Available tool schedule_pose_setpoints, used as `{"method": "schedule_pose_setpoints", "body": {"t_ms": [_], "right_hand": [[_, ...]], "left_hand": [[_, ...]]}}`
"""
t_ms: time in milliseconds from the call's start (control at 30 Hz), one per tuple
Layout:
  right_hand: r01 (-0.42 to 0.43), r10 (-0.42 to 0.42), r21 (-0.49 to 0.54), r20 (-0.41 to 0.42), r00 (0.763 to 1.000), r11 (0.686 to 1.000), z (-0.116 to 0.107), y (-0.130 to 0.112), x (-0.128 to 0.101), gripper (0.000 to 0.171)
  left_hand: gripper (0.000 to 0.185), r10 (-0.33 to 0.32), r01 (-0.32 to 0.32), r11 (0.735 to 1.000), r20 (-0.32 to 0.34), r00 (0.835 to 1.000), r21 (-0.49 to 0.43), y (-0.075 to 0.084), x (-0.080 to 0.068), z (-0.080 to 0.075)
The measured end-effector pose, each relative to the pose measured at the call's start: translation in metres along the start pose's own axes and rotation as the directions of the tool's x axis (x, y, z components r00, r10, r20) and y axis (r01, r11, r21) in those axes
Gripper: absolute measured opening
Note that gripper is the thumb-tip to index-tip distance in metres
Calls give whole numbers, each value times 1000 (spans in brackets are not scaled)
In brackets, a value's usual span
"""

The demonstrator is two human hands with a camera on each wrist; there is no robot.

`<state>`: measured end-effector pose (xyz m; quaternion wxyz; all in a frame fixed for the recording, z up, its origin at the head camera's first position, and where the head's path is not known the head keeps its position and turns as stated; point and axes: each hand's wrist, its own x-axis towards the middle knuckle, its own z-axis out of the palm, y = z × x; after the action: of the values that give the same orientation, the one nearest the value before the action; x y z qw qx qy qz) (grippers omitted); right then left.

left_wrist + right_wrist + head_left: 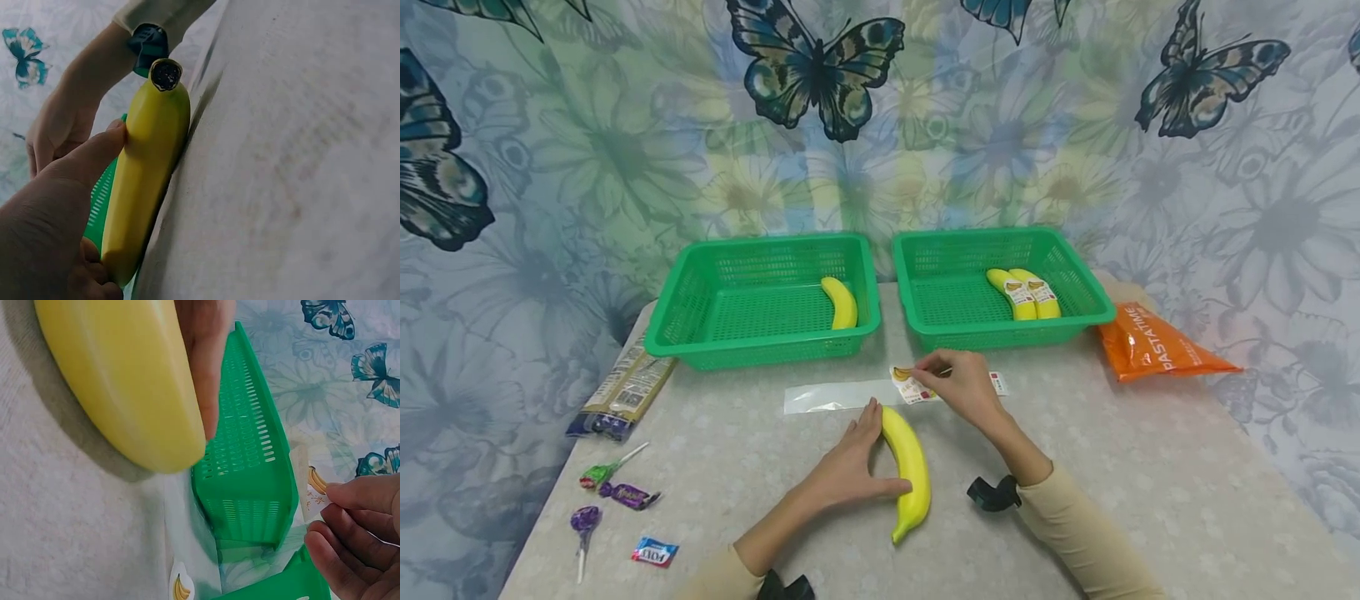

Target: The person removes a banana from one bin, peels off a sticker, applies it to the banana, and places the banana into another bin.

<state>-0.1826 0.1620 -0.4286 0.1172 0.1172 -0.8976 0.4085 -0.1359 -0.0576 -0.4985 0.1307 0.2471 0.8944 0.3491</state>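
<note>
A yellow banana (pixel 913 467) lies on the table in front of me, its stem end toward me in the head view. My left hand (pixel 848 468) holds it from the left, thumb across its side and fingers at the far end. Just beyond, my right hand (pixel 964 385) pinches a white sticker (pixel 910 388) with a banana picture between thumb and fingertips. Below that sticker a clear backing strip (pixel 827 397) lies flat. Another sticker (pixel 997 383) shows at its right end. The right wrist view also shows the pinched sticker (pixel 316 489).
At the back left, a green basket (pixel 760 357) contains one plain banana (pixel 841 303). The right green basket (pixel 1000 335) contains two stickered bananas (pixel 1024 295). An orange bag (pixel 1165 343) sits right. Wrapped packages (pixel 628 387), lollipops (pixel 597 475) and small candies (pixel 655 552) lie left.
</note>
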Motion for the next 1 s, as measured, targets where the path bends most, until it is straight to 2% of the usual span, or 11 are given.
{"method": "schedule_pose_setpoints", "body": {"t_ms": [200, 300, 600, 1000], "right_hand": [[-1, 0, 16, 9, 1000, 1000, 1, -3, -4, 13], [-12, 12, 28, 14, 1000, 1000, 2, -6, -10, 11], [-22, 20, 15, 146, 989, 1000, 8, -13, -39, 7], [-22, 33, -54, 199, 979, 998, 14, -12, -44, 7]], "left_hand": [[123, -15, 15, 1000, 15, 1000, 9, 0, 1, 0], [122, 0, -1, 1000, 17, 1000, 10, -1, 0, 1], [121, -7, 6, 1000, 21, 1000, 3, -1, 0, 2], [121, -7, 7, 1000, 15, 1000, 22, -1, 4, 0]]}}
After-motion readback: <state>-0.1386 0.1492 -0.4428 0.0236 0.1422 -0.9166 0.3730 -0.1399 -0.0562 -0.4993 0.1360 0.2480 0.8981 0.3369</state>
